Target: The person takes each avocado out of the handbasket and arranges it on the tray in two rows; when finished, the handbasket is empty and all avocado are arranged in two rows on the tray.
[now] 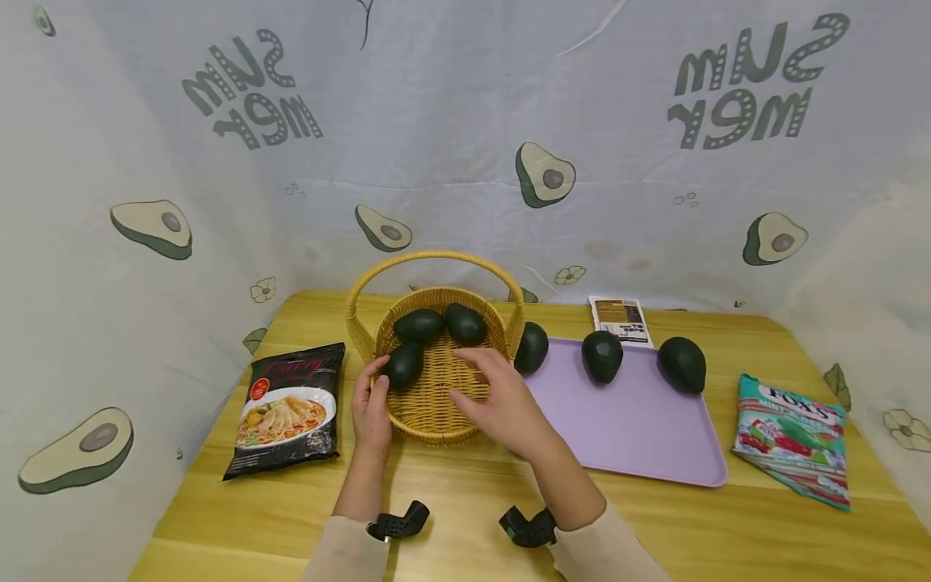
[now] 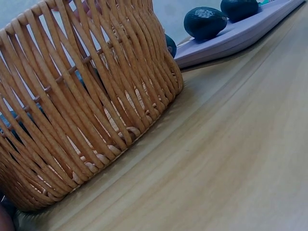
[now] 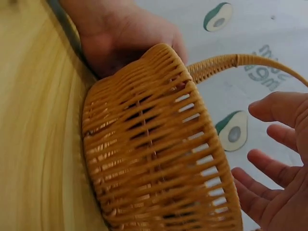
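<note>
A yellow wicker basket [image 1: 436, 436] with a tall arched handle stands on the table, and three dark green avocados [image 1: 420, 326] lie inside it. My left hand [image 1: 372, 412] holds the basket's left rim, close beside the nearest avocado [image 1: 404, 366]. Its thumb reaches over the rim, and the other fingers are partly hidden by the wicker in the right wrist view. Over the basket's right side hovers my right hand [image 1: 505, 404], fingers spread and holding nothing. The right wrist view shows its fingers [image 3: 269, 168] apart from each other, beside the rim.
Right of the basket is a lilac tray [image 1: 633, 436] with three more avocados [image 1: 602, 356] along its far side. A black noodle packet [image 1: 287, 408] lies at left, a mint candy bag [image 1: 793, 436] at right. A small brown-and-white packet [image 1: 621, 320] sits behind the tray.
</note>
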The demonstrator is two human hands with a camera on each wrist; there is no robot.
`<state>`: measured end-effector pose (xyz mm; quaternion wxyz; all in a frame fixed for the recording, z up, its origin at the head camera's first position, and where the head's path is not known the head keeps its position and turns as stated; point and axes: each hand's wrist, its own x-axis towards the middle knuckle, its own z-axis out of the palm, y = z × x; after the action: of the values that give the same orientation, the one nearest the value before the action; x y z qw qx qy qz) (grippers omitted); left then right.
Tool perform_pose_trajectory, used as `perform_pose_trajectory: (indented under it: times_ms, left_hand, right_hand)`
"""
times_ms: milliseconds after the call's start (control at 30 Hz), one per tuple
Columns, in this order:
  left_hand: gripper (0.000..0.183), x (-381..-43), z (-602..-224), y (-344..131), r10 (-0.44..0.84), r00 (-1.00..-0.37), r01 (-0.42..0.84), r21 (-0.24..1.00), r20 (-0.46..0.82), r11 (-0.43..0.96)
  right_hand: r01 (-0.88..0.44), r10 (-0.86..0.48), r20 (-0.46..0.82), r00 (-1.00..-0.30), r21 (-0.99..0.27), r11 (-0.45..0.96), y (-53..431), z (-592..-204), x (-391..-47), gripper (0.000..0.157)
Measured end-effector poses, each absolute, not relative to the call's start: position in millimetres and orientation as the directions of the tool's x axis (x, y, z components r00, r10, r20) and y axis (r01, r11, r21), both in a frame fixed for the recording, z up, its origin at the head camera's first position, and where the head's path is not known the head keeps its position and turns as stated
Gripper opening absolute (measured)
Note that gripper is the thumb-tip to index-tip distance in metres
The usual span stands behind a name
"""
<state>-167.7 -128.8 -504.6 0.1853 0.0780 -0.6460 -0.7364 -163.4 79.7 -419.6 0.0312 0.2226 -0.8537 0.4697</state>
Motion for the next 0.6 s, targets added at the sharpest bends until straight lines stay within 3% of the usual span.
perform_pose_trajectory:
  times_ms: [367, 600]
  left_hand:
    - [0.036, -170.7, -500.8, -127.7, -0.374, -0.920, 0.164, 0.982, 0.118, -0.095]
    - [0.036, -169.1, -502.6, -127.9, -0.380, -0.919, 0.148, 0.986, 0.109, -0.075]
  right_hand:
    - [-0.411, -0.531, 0.118, -0.839, -0.776, 0.478, 35.7, -422.0, -219.7, 0.054]
    - [-0.465, -0.603, 0.062, -0.795, -0.701, 0.541, 19.0, -434.3, -239.1, 0.059]
